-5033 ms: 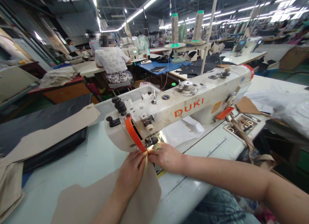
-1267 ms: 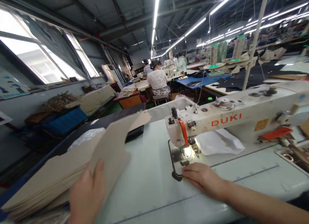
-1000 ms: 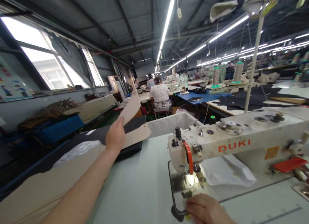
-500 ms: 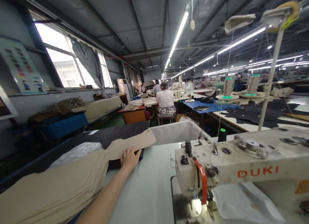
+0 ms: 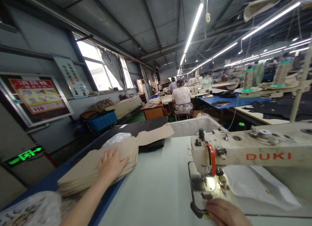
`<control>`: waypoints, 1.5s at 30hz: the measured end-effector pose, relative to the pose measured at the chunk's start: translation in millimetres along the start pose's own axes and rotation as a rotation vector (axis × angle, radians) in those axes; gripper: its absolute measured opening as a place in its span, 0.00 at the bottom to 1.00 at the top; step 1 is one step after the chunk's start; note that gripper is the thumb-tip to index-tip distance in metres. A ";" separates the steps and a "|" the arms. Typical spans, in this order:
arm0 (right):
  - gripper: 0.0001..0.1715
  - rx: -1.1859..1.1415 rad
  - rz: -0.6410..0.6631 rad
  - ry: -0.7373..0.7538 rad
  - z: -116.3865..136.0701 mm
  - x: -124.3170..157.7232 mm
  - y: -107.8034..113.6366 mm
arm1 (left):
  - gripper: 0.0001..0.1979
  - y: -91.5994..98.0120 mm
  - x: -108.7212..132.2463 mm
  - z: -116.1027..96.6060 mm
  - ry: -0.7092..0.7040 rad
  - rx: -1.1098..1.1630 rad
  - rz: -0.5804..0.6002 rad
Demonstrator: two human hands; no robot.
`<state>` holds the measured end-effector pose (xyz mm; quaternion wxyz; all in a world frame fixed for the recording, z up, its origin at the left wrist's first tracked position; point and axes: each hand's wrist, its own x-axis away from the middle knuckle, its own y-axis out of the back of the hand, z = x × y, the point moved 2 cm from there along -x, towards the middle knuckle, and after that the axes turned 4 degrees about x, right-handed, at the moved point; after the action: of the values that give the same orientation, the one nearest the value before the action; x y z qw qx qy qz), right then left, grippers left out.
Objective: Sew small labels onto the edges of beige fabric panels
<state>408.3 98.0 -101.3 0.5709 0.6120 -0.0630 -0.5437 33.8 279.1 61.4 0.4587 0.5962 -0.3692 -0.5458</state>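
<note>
My left hand (image 5: 110, 164) lies on a stack of beige cut fabric pieces (image 5: 85, 164), its fingers spread on the top piece. Another beige piece (image 5: 156, 135) reaches from the stack's far end over a folded black item (image 5: 152, 145). At the lower right, my right hand (image 5: 226, 213) is by the front of the sewing machine (image 5: 243, 151), below its lit needle area. Its fingers are bent and pressed together; whatever they pinch is hidden. A white sheet (image 5: 258, 183) sits under the machine's arm.
The pale tabletop (image 5: 156, 183) runs between stack and machine. Behind it stands a white bin (image 5: 195, 125). A plastic bag (image 5: 34, 209) is at the lower left. Thread cones (image 5: 248, 79) stand at the right. Farther ahead a person (image 5: 182, 96) sits facing away.
My left hand has drawn back from the far beige piece onto the stack. My right hand has come into view by the machine. The view has turned left.
</note>
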 end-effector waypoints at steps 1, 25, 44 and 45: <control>0.12 -0.001 0.001 -0.012 1.6 -1.2 2.3 | 0.35 1.4 1.5 12.6 0.016 0.014 0.053; 0.18 0.072 -0.030 0.006 13.2 2.4 16.0 | 0.23 -46.0 250.2 -97.2 -0.535 0.244 0.368; 0.24 0.015 0.326 -0.056 35.2 -13.8 -28.5 | 0.21 59.1 173.0 105.8 0.174 0.390 -0.192; 0.24 0.016 0.327 -0.057 35.3 -13.8 -28.8 | 0.21 65.3 160.6 134.4 0.291 0.260 -0.197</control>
<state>361.0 95.2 -106.6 0.6449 0.5824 -0.1821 -0.4603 -74.1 88.6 75.6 0.3710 0.7560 -0.3061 -0.4440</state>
